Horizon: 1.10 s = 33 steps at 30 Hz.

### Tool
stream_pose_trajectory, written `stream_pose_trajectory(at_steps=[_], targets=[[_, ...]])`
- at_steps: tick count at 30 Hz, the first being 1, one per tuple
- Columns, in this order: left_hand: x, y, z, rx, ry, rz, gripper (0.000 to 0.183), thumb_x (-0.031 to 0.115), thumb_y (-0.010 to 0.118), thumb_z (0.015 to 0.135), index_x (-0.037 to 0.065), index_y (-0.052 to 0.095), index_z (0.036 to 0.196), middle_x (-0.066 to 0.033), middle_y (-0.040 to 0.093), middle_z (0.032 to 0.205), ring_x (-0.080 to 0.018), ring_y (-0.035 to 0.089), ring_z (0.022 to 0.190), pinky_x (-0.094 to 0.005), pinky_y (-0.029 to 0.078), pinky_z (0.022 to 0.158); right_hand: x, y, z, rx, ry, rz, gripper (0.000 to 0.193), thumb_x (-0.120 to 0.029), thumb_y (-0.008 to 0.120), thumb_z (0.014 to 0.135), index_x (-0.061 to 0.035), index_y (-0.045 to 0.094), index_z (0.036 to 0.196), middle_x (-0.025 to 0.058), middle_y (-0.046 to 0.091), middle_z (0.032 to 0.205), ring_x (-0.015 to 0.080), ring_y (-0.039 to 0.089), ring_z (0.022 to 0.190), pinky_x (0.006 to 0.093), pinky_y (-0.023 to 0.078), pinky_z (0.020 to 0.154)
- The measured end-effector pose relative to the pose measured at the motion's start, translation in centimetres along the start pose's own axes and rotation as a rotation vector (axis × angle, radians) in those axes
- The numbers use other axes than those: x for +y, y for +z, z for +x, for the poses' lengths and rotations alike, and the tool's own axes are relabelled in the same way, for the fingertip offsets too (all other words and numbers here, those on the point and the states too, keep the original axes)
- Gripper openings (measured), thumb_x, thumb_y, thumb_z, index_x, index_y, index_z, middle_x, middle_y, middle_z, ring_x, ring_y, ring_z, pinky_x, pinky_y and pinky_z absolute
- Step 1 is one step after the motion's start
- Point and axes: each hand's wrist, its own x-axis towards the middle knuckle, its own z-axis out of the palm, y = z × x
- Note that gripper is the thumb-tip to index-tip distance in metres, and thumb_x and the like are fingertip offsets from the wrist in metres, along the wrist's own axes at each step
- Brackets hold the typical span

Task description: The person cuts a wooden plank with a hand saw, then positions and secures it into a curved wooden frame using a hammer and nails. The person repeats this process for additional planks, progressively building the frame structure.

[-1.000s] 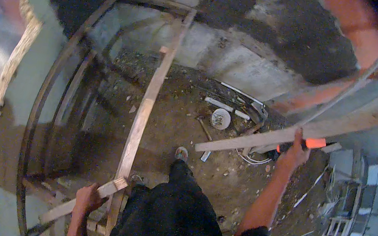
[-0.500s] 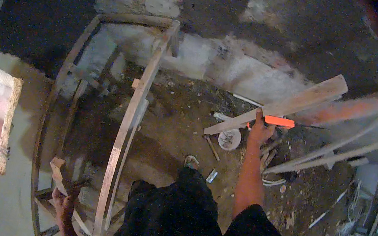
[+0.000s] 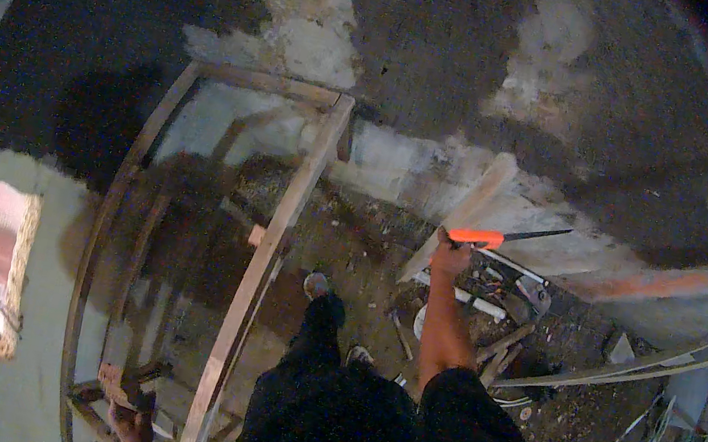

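Orange-handled, the saw sits just right of the middle of the view, the grip of our right hand closed round it and its dark blade pointing out to the right. A pale board slants up behind that hand toward the wall; it seems pinched along with the handle, though we cannot tell how firmly. At lower left, our left hand has its grip round a short wood piece, seen against the timber frame; whether those two touch, we cannot tell. As we judge it, the doubled load on the right is the weak point: were the board to tip, it could twist the saw and drive the blade against the wall. A careless swing on the left could knock the wood piece into the timber. Offcuts and a half-hidden white bucket right of centre could trip us if we stepped that way, eyes on the blade.
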Motion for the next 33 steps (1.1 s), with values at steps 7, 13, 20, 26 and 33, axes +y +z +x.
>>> stream_pose_trajectory(at_steps=[7,13,20,26,33], targets=[[-3.2,2.5,12.0,-0.056,0.416,0.337,0.047,0.026,0.066,0.094,0.002,0.055,0.132,-0.0163,0.065,0.123,-0.0292,0.066,0.101,-0.0411,0.054,0.093,8.7,4.0,3.2,-0.062,0.157,-0.472,0.053,-0.035,0.073,0.084,-0.0003,0.059,0.122,0.0141,0.066,0.119,0.0321,0.067,0.098,0.0453,0.053,0.086],[2.5,7.4,15.1,-0.065,0.257,1.061,0.042,0.036,0.062,0.096,0.005,0.065,0.124,-0.015,0.07,0.113,-0.029,0.067,0.096,-0.0421,0.053,0.085,9.9,3.8,6.1,-0.165,0.205,-0.593,0.055,-0.037,0.069,0.087,-0.0005,0.057,0.127,0.0145,0.065,0.125,0.0324,0.067,0.1,0.0455,0.054,0.086],[10.4,16.6,19.4,-0.054,-0.263,-0.155,0.043,0.03,0.062,0.096,-0.001,0.059,0.126,-0.0112,0.071,0.103,-0.0272,0.068,0.09,-0.0401,0.056,0.078,5.3,5.2,7.7,-0.235,0.205,-0.599,0.054,-0.038,0.069,0.087,-0.0009,0.058,0.125,0.0144,0.066,0.122,0.0319,0.067,0.099,0.0454,0.054,0.085],[13.6,18.8,19.8,-0.366,0.054,0.702,0.048,0.029,0.064,0.094,0.0,0.054,0.131,-0.0145,0.068,0.104,-0.0284,0.067,0.089,-0.0403,0.055,0.078,2.4,2.2,7.5,-0.333,0.145,-0.575,0.052,-0.038,0.069,0.087,-0.0012,0.059,0.123,0.0143,0.066,0.12,0.0316,0.067,0.097,0.0452,0.054,0.084],[17.0,22.0,14.9,-0.445,-0.379,-1.305,0.065,0.045,0.059,0.092,0.005,0.045,0.142,-0.0218,0.06,0.113,-0.0325,0.063,0.095,-0.0452,0.054,0.087,-5.5,0.5,8.4,-0.568,-0.009,-0.464,0.051,-0.039,0.07,0.088,-0.0016,0.06,0.121,0.0142,0.066,0.117,0.0312,0.067,0.095,0.0451,0.054,0.083]])
